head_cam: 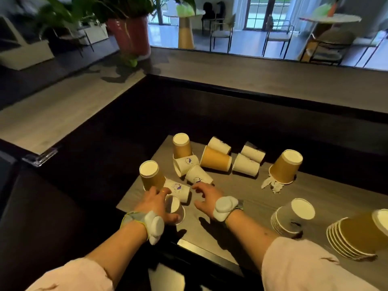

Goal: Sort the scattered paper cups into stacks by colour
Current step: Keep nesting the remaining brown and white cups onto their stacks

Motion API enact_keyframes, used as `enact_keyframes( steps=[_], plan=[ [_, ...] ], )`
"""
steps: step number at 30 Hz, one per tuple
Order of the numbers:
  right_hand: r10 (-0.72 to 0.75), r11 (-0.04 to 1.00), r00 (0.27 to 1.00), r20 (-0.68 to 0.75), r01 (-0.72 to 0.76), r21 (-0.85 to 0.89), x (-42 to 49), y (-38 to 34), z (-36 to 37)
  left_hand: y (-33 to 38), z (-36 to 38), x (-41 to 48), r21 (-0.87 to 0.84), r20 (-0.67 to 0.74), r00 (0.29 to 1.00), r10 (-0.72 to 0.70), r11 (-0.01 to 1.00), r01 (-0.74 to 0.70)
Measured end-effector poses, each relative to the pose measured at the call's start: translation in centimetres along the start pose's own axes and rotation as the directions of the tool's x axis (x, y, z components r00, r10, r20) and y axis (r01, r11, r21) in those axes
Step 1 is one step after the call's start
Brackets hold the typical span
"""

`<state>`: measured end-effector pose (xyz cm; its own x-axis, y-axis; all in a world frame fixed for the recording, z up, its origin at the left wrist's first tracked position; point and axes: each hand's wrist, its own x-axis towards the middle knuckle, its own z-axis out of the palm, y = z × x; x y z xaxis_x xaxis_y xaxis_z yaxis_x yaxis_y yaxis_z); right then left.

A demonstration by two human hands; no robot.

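Brown and white paper cups lie scattered on a grey table (247, 198). My left hand (156, 203) is closed around an upside-down grey-white cup (175, 210) at the table's near left. Touching it lies a white cup with a purple logo (178, 189). My right hand (206, 198) hovers open just right of that cup, fingers spread and empty. An upturned brown cup (150, 174) stands by my left fingers. At the near right stand a white stack (292, 216) and a brown stack (361, 232), both upside down.
Further back lie more white cups (248, 161) and brown cups (216, 158); one brown cup (285, 166) stands upturned beside crumpled paper (271, 184). Dark seating surrounds the table. A wooden counter (273, 80) and a pink plant pot (131, 35) lie beyond.
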<state>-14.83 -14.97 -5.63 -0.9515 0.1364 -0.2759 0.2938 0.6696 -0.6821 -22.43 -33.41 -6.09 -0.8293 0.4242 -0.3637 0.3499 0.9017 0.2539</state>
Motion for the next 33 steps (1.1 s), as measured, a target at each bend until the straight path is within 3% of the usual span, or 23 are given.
enact_keyframes(
  steps=[4, 8, 13, 15, 18, 22, 25, 28, 31, 33],
  plan=[
    [-0.018, 0.98, 0.999, 0.033, 0.024, -0.199, 3.4, -1.8, 3.1, -2.0, 2.0, 0.5, -0.095, 0.021, 0.997, 0.074, 0.993, -0.072],
    [0.096, 0.92, 0.989, 0.114, -0.044, -0.39, 6.3, -2.5, 4.6, -2.2, 2.6, 1.5, -0.185, -0.002, 0.989, 0.145, 0.972, -0.143],
    [0.147, 0.907, 0.981, 0.128, -0.082, -0.413, 7.2, -2.3, 5.7, -2.7, 3.6, 1.4, -0.255, -0.002, 0.985, 0.175, 0.952, -0.169],
    [0.119, 0.932, 0.99, 0.081, -0.083, -0.353, 6.9, -2.0, 5.8, -2.9, 3.4, 1.3, -0.266, -0.012, 0.979, 0.202, 0.943, -0.198],
    [0.07, 0.991, 0.997, -0.024, -0.072, -0.109, 5.0, -1.5, 5.0, -2.4, 2.7, 1.3, -0.31, -0.007, 0.974, 0.226, 0.926, -0.217],
    [0.119, 0.984, 0.931, -0.345, -0.063, 0.169, 0.2, -0.3, -0.8, 2.1, 0.7, 1.8, -0.394, -0.004, 0.954, 0.298, 0.877, -0.276],
    [0.07, 0.997, 0.817, -0.572, -0.045, 0.058, -4.3, 0.7, -7.2, 6.9, -0.8, 2.6, -0.463, -0.046, 0.93, 0.364, 0.817, -0.342],
    [0.05, 0.972, 0.732, -0.68, -0.191, -0.134, -10.3, 2.7, -13.7, 12.6, -2.1, 2.5, -0.477, -0.14, 0.875, 0.464, 0.743, -0.47],
    [0.161, 0.895, 0.728, -0.666, -0.392, -0.212, -15.3, 5.3, -17.6, 17.7, -3.3, 1.9, -0.473, -0.226, 0.821, 0.524, 0.678, -0.563],
    [0.254, 0.859, 0.773, -0.581, -0.456, -0.231, -16.5, 6.8, -18.5, 20.2, -3.9, 1.5, -0.479, -0.257, 0.809, 0.529, 0.658, -0.582]
  ],
)
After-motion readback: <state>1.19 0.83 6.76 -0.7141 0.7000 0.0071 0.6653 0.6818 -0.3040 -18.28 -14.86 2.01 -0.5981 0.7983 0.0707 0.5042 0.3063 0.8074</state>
